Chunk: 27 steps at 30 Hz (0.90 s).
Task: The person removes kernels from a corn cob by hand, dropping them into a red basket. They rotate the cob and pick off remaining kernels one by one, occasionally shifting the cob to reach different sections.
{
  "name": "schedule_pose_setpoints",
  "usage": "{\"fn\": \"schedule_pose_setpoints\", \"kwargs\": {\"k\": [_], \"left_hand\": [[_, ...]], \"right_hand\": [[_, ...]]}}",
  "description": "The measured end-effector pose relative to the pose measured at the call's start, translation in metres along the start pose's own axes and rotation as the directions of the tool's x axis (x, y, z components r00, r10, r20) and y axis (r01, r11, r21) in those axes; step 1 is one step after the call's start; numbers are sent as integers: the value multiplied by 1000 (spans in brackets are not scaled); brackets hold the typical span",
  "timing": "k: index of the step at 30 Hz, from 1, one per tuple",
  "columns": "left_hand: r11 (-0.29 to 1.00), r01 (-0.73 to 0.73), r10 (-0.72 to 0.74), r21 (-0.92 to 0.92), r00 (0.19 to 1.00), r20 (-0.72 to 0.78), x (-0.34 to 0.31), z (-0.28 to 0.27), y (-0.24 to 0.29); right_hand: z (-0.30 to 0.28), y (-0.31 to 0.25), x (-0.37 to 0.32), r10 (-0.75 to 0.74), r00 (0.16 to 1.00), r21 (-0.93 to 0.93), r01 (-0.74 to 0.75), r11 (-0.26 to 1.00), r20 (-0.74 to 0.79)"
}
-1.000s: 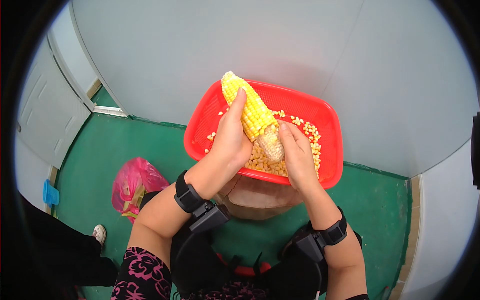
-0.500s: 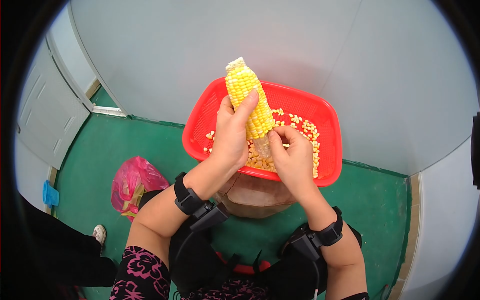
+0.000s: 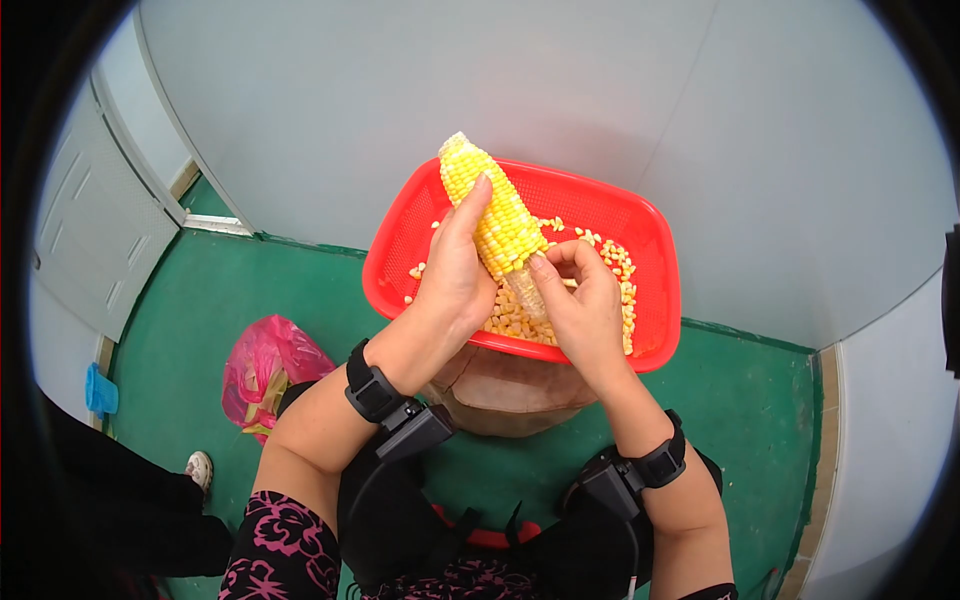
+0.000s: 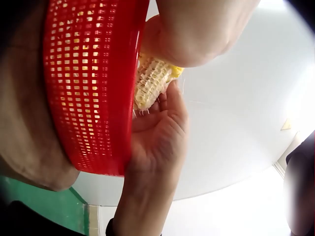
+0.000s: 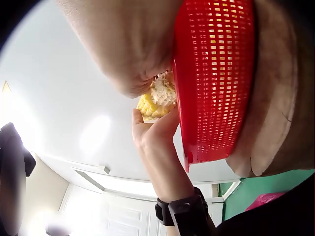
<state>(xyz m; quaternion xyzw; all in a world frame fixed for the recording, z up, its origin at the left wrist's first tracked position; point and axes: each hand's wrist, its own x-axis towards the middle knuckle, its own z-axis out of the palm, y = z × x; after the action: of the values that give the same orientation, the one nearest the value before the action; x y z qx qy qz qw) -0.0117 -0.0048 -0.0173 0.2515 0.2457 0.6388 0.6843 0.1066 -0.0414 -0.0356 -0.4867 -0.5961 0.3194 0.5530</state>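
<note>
An ear of yellow corn (image 3: 497, 215) slants over a red basket (image 3: 657, 290), its lower end stripped to bare cob. My left hand (image 3: 455, 275) grips the ear, thumb lying along its upper side. The right hand (image 3: 585, 310) pinches with thumb and forefinger at the edge where the kernels meet the cob. Loose kernels (image 3: 512, 320) lie in the basket beneath. In the left wrist view the bare cob (image 4: 150, 83) shows close to the right hand (image 4: 160, 137). The right wrist view shows the left hand (image 5: 157, 137) under the corn (image 5: 150, 107).
The basket stands on a brown stump-like block (image 3: 510, 392). A pink plastic bag (image 3: 272, 370) lies on the green floor to the left, with a blue container (image 3: 101, 390) farther left. Another person's leg and shoe (image 3: 200, 470) are at lower left. A grey wall (image 3: 600, 90) rises behind the basket.
The ear first swung more upright and rose, then tilted back to the left and lowered. My right hand moved from beside the bare cob up to the kernel edge.
</note>
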Motion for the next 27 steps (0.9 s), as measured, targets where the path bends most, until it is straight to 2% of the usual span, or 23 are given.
{"fn": "schedule_pose_setpoints", "kwargs": {"k": [3, 6, 9, 12, 15, 16, 19, 20, 23, 26, 27], "left_hand": [[1000, 0, 0, 0, 1000, -8, -1, 2, 0], [1000, -3, 3, 3, 1000, -16, 2, -2, -3], [1000, -30, 30, 8, 999, -43, 5, -3, -6], [999, -50, 50, 3, 994, -101, 7, -5, -6], [997, -44, 39, -58, 996, -86, 8, -5, 1], [997, -49, 44, -60, 995, -85, 8, -5, 2], [995, -27, 18, -92, 995, -94, 3, 1, 8], [995, -8, -1, -104, 996, -85, 3, -1, 6], [992, 34, -42, -122, 997, -59, 5, -7, -3], [994, 49, -53, -94, 998, -36, -8, 3, -7], [994, 46, -51, -102, 998, -42, -7, 3, -8]], "right_hand": [[2, 8, 1, -96, 995, 16, 96, 995, -26], [1, 2, -2, -126, 991, -27, 125, 992, -42], [1, 5, -2, -191, 980, -157, 180, 971, -55], [2, 2, -3, -417, 906, -263, 386, 884, -70], [-2, 6, -2, -185, 973, -123, 168, 978, -139], [-5, 6, 0, 25, 994, -5, -26, 1000, -104], [-7, 10, 5, 225, 972, 337, -188, 923, -74], [-7, 9, 5, 222, 973, 418, -176, 891, -63], [-9, 2, 6, 282, 954, 448, -297, 843, 100], [-5, 3, 6, 297, 904, 603, -427, 674, 308], [-4, 4, 5, 282, 910, 588, -412, 696, 304]]}}
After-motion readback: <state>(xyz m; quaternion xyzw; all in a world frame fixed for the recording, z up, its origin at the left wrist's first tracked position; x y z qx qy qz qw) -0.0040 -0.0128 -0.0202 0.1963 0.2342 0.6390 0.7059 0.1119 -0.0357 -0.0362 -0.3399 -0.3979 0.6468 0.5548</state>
